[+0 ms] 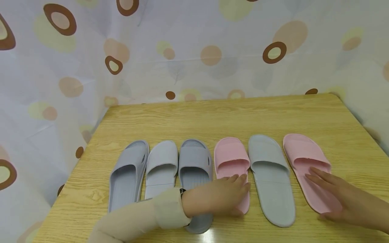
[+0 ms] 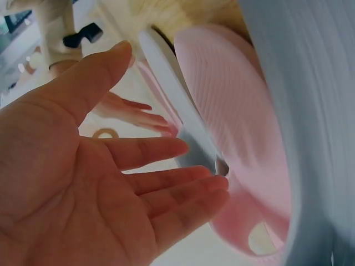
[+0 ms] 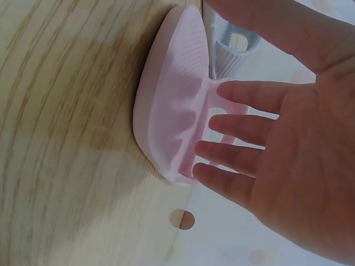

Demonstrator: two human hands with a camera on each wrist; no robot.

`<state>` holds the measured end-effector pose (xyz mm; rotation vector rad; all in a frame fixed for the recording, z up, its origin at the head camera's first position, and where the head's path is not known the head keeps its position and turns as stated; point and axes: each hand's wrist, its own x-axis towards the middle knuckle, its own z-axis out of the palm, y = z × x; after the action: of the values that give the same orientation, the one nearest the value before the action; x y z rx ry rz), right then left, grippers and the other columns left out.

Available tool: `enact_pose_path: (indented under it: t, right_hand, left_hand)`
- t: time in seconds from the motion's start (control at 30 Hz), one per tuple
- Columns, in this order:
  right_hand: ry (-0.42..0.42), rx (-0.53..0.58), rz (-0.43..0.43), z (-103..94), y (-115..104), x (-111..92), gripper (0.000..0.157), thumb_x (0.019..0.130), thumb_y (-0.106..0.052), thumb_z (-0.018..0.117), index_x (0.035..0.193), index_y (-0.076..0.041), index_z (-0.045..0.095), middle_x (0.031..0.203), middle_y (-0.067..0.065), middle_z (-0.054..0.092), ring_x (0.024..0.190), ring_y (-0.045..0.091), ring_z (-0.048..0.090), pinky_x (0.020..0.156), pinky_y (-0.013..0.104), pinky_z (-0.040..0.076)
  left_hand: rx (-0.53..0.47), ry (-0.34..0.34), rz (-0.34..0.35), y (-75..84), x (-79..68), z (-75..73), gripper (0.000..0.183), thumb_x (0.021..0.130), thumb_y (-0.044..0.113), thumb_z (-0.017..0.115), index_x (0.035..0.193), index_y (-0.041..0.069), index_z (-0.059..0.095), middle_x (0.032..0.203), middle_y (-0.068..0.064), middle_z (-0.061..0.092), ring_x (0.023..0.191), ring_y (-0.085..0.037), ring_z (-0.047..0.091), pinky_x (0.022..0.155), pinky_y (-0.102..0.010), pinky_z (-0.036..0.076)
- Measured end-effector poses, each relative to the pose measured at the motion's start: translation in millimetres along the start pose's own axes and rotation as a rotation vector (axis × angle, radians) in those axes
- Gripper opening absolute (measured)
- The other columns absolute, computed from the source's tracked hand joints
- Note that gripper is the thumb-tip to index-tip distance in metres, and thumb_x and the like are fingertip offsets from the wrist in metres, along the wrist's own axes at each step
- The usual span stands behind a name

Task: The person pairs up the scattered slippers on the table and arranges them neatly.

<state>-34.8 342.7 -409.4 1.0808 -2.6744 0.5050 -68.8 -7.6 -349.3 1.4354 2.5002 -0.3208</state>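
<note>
Slide slippers lie in a row on the wooden table, toes pointing away. In the head view my left hand [image 1: 223, 195] is over the heel part of the middle pink slipper [image 1: 231, 150], fingers extended; whether it touches the sole I cannot tell. The left wrist view shows the palm and spread fingers beside that slipper [image 2: 227, 105]. My right hand [image 1: 349, 199] hovers or rests over the rear of the rightmost pink slipper [image 1: 307, 148], fingers straight. The right wrist view shows those fingers near its sole [image 3: 172, 105]. Between the hands lies a grey-green slipper [image 1: 273, 195].
Left of the middle pink slipper lie a blue-grey slipper [image 1: 194, 157], partly under my left forearm, a light grey slipper [image 1: 162, 155] and another blue-grey slipper [image 1: 126, 158]. Behind the wooden table [image 1: 212, 118] hangs a white patterned cloth [image 1: 182, 40], which also covers both sides.
</note>
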Motion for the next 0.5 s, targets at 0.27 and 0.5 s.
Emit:
enact_pose_path:
  t: [0.27,0.5]
  right_hand:
    - [-0.030,0.021,-0.007,-0.4,-0.1,0.1,0.134,0.039,-0.014,0.090,0.154,-0.027,0.022,0.157,-0.023,0.001,0.139,-0.010,0.000,0.099,-0.001,0.004]
    - [-0.020,0.027,-0.042,-0.3,1.7,2.4,0.135,0.035,-0.007,0.087,0.153,-0.027,0.024,0.158,-0.022,0.002,0.140,-0.009,0.000,0.100,0.000,0.004]
  left_hand:
    - [0.074,-0.088,-0.033,12.6,4.6,8.5,0.084,0.085,0.062,0.060,0.146,0.008,0.040,0.148,-0.010,0.039,0.132,-0.020,0.043,0.097,-0.024,0.045]
    - [0.196,-0.058,-0.037,16.0,5.3,10.6,0.071,0.090,0.055,0.057,0.144,0.010,0.044,0.145,-0.010,0.042,0.128,-0.020,0.047,0.089,-0.022,0.049]
